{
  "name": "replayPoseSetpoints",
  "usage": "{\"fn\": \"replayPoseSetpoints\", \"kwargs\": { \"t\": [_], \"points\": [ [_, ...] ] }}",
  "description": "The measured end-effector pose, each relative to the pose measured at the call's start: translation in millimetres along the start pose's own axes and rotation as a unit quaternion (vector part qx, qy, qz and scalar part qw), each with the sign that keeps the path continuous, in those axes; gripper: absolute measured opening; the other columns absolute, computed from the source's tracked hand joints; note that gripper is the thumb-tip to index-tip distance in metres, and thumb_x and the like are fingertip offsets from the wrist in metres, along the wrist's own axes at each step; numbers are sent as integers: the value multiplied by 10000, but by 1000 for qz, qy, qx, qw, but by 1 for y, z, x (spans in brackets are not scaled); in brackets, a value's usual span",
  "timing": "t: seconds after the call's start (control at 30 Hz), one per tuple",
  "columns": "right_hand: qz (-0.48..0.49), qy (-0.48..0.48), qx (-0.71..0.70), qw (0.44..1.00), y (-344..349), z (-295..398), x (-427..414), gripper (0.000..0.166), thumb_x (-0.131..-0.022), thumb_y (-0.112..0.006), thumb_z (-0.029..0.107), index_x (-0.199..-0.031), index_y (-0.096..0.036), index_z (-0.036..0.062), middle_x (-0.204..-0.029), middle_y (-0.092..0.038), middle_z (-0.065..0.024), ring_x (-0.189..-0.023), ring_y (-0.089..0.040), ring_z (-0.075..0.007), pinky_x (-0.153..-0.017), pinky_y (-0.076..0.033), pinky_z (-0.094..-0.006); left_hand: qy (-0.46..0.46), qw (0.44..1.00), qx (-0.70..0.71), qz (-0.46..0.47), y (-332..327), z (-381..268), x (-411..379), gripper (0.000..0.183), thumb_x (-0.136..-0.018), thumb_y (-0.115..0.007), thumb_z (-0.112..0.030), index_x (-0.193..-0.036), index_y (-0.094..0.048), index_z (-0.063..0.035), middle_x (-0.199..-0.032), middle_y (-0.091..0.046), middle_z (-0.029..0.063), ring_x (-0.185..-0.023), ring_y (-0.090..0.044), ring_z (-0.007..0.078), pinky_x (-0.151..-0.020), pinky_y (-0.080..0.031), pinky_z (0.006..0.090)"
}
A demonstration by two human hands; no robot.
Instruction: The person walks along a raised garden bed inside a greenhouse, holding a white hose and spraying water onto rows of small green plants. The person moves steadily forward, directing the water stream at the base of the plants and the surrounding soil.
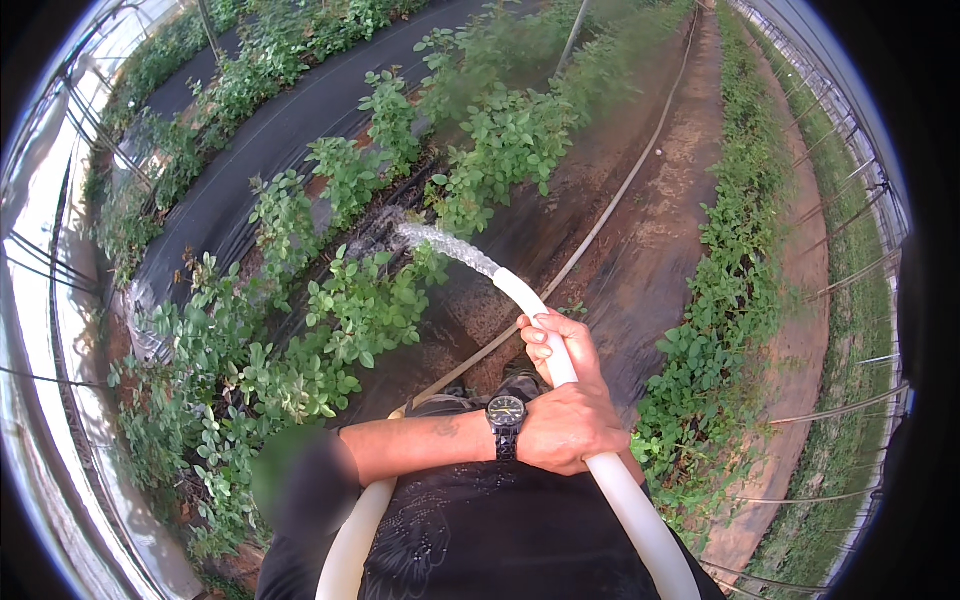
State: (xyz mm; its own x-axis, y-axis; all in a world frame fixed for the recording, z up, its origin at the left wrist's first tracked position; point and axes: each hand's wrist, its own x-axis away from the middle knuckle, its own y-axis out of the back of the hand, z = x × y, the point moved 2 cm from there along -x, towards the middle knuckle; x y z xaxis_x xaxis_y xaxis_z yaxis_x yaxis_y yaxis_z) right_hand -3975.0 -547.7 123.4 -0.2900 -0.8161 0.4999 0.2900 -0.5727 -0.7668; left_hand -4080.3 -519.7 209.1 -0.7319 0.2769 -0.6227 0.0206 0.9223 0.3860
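A thick white hose (pixel 531 297) arcs up in front of my body, and both my hands are closed on it. My left hand (pixel 571 429), with a dark wristwatch (pixel 506 417) on its wrist, reaches across from the left and wraps the lower stretch. Higher up, nearer the open end, my right hand (pixel 568 341) grips the same hose; its wrist is partly hidden behind the left hand. A stream of water (pixel 454 247) pours from the hose's mouth onto the planted row among leafy green shrubs (pixel 367 300).
Thinner pale hose (pixel 600 221) runs along the muddy path (pixel 645 225). Black ground sheeting (pixel 262 142) lies between rows on the left. Another leafy row (pixel 720 337) stands on the right, beside metal hoops (pixel 847 281). Slanting metal poles (pixel 574 36) rise among the plants.
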Motion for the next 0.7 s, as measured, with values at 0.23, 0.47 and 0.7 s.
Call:
{"fn": "replayPoseSetpoints", "kwargs": {
  "t": [0.23,0.47,0.7],
  "points": [
    [22,66,6,998,7,22,6,349,-953,-567,55,-1239,-483,-127,-997,-599,-148,-702,-525,-96,-534,-479,-199,-41,999,-14,9,-1,6,-16,176,-695,-724,-146,-782,-584,-84,-728,-631,95,-747,-651,347,-699,-480,458],
    [37,85,3,996,8,41,7,332,-917,-586,28,-1234,-542,-58,-986,-626,-125,-732,-556,-118,-556,-454,-235,-44,998,-23,30,3,3,-29,174,-678,-722,-128,-779,-584,-92,-712,-616,80,-741,-644,342,-712,-474,466],
    [45,114,25,992,-1,53,9,265,-911,-599,37,-1156,-571,-60,-986,-622,-119,-745,-552,-117,-549,-453,-234,-52,995,-53,70,9,1,-35,212,-672,-716,-130,-821,-569,-100,-798,-598,55,-822,-622,292,-751,-445,401]
  ]
}}
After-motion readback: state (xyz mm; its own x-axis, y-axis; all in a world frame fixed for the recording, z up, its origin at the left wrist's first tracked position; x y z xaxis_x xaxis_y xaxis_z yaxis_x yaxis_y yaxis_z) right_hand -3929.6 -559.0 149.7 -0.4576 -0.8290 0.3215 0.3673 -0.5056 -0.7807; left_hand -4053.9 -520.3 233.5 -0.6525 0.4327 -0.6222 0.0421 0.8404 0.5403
